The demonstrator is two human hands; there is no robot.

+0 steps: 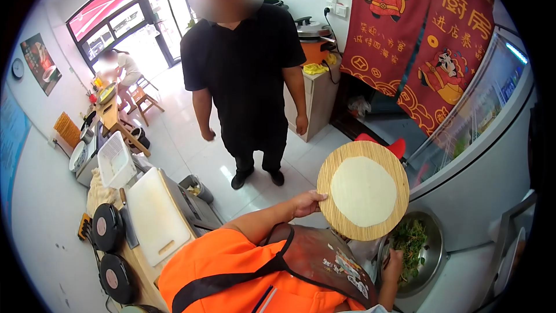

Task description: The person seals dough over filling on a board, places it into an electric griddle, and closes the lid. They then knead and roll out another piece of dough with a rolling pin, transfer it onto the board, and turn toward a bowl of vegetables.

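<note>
A round bamboo board [402, 182] is gripped at its left edge by my left hand [308, 203], fingers curled under the rim. On the board lies a thin, round, pale sheet of dough [364, 191]. Below and right of it, a metal bowl [435, 255] holds chopped leafy greens [410, 243]. My right hand [394, 262] is at the bowl's left side, beside the greens, its fingers closed; what they hold is too small to tell. The board covers part of the bowl's upper left rim.
A person in black [240, 75] stands facing me. On the left counter are a white cutting board [156, 214], a knife [127, 223], two round black appliances [108, 227] and a white basket [116, 160]. A bin [197, 188] stands on the floor; a glass-fronted cabinet [475, 110] is at right.
</note>
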